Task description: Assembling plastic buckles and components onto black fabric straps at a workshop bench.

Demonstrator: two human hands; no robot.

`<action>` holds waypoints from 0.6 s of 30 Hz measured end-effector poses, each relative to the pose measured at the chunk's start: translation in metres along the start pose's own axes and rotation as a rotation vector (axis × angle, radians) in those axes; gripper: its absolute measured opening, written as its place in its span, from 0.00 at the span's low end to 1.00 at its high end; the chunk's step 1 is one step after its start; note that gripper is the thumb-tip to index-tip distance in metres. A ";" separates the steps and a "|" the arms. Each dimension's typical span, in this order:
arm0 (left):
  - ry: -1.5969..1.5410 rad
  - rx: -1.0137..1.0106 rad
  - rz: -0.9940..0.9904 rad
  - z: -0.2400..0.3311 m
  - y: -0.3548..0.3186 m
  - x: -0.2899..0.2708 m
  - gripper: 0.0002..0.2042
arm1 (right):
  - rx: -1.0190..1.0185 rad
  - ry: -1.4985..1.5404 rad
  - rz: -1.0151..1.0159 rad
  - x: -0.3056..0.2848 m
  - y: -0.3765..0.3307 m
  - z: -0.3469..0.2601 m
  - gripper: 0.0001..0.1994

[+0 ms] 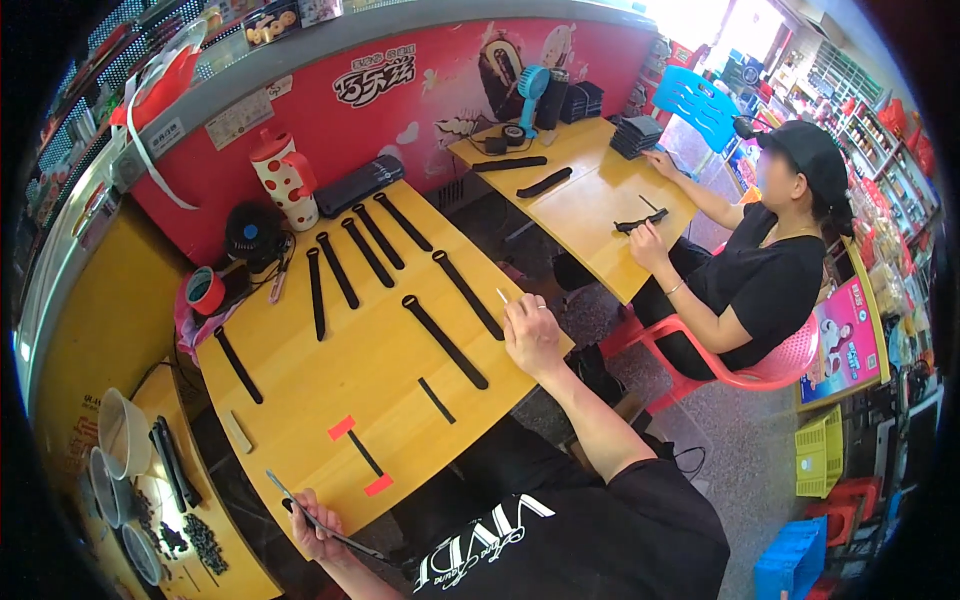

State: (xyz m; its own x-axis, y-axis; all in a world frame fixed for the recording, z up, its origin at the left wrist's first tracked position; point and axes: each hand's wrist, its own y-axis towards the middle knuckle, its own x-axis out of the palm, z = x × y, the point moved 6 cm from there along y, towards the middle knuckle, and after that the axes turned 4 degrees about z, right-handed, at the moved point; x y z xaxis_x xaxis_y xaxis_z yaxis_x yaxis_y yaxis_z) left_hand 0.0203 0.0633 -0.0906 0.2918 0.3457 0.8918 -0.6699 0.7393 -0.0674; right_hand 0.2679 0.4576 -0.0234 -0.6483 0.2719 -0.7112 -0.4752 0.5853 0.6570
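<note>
On the yellow bench (310, 385), black looped straps (447, 342) lie between the two hands, with a red-dotted tumbler (285, 190) and a small black fan (250, 232) at the far edge. The left hand (318, 528) grips a slender dark strip (362, 549) at the near edge, its middle covered by fingers. The right hand (534, 335), beside the outermost strap, pinches a pale-tipped object (503, 296), mostly hidden.

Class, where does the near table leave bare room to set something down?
On the yellow table, bare patches lie between the leftmost strap and red-ended strip, and between the strap row and the rightmost pair. The far left corner is crowded: black fan, spotted tumbler.
</note>
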 end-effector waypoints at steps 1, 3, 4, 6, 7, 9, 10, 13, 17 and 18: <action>-0.018 0.004 -0.010 0.001 0.000 0.001 0.11 | 0.005 0.003 0.000 0.001 0.000 0.000 0.05; -0.018 0.006 -0.008 0.001 0.001 -0.003 0.11 | -0.016 -0.062 -0.028 0.003 -0.001 -0.003 0.05; -0.023 0.011 -0.008 0.002 0.001 -0.006 0.11 | -0.010 -0.060 -0.028 0.003 -0.001 -0.002 0.05; -0.018 0.012 0.016 0.003 0.000 -0.011 0.11 | 0.037 -0.031 -0.059 0.004 -0.002 0.003 0.07; -0.020 0.016 0.039 0.004 0.000 -0.014 0.10 | 0.043 -0.031 -0.056 0.003 -0.001 0.004 0.07; 0.009 0.016 0.018 0.004 -0.002 -0.011 0.10 | 0.048 0.038 -0.042 0.001 0.000 0.003 0.07; 0.033 0.020 0.000 0.005 -0.002 -0.007 0.11 | 0.054 0.037 -0.039 0.000 0.001 0.003 0.07; 0.047 0.033 0.028 0.010 -0.003 0.009 0.11 | 0.078 0.101 -0.012 -0.003 0.000 0.006 0.08; 0.041 0.004 -0.143 0.026 -0.002 0.025 0.12 | 0.081 0.126 -0.008 -0.003 0.000 0.008 0.09; 0.053 0.012 -0.130 0.028 -0.002 0.024 0.12 | 0.085 0.129 -0.017 -0.003 0.000 0.008 0.09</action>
State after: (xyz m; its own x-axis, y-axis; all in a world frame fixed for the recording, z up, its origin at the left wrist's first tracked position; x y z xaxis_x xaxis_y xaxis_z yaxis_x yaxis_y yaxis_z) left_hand 0.0093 0.0538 -0.0566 0.4123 0.2781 0.8676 -0.6321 0.7731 0.0526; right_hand 0.2744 0.4628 -0.0228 -0.7140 0.1640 -0.6807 -0.4384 0.6533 0.6173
